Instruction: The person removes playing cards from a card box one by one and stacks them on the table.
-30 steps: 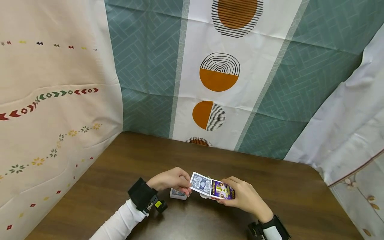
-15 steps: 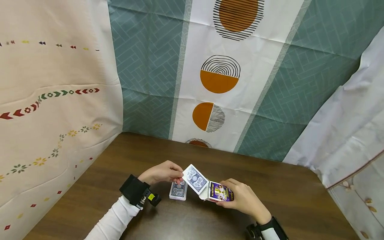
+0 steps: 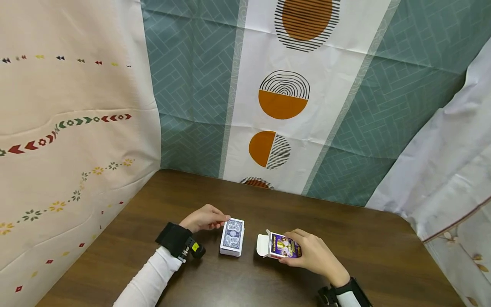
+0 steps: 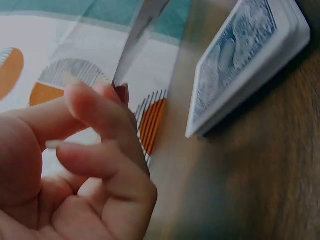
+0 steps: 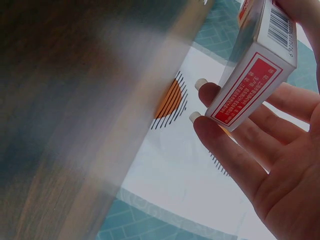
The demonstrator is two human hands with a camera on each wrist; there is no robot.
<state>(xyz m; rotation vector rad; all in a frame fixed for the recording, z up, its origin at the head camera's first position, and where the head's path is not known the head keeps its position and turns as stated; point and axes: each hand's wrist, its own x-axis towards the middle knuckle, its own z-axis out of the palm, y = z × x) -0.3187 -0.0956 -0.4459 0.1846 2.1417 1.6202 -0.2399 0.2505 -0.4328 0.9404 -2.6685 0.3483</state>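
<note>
If left grip [image 3: 203,218] tilts its pinched blue-patterned card [image 4: 140,35], the white-edged deck [image 3: 230,252] at four o'clock may misalign, while right grip [image 3: 312,255] holds purple cardboard box [image 3: 284,246].

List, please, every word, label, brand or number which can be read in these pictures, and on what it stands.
No text can be read with certainty.
Box front: yellow marks, perhaps lettering, too small.
Its red panel: white characters, too blurred.
Its barcode: digits too small.
Cards: patterned back, no readable text.
</note>
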